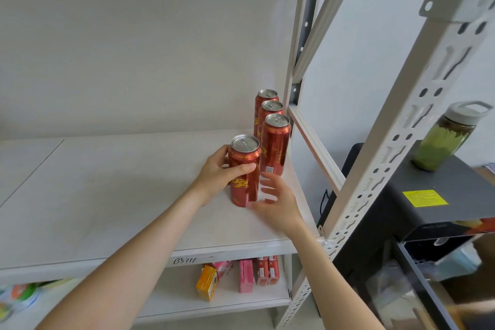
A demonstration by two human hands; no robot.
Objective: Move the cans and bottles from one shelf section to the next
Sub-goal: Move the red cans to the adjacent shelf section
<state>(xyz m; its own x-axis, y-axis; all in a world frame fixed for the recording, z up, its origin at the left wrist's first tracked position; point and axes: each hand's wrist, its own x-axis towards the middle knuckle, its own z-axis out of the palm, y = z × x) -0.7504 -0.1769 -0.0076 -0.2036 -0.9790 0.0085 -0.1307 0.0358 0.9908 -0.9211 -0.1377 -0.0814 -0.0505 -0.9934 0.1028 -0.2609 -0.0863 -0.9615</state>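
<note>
Several tall red beer cans stand upright at the right end of a white shelf board (107,195). The nearest can (245,182) stands a little left of the others, and my left hand (218,174) grips it from the left, thumb across its front. My right hand (276,199) hovers just right of that can's base, fingers spread and relaxed, holding nothing. Behind it stand three more cans in a row: a front can (275,144), a middle can (270,111) and a back can (265,96), close to the shelf's right upright.
A perforated white upright (396,126) slants across the right foreground. Beyond it a dark box (439,201) carries a bottle of green liquid (444,136). On the lower shelf stand small cartons (246,274). A seam splits the shelf board at far left.
</note>
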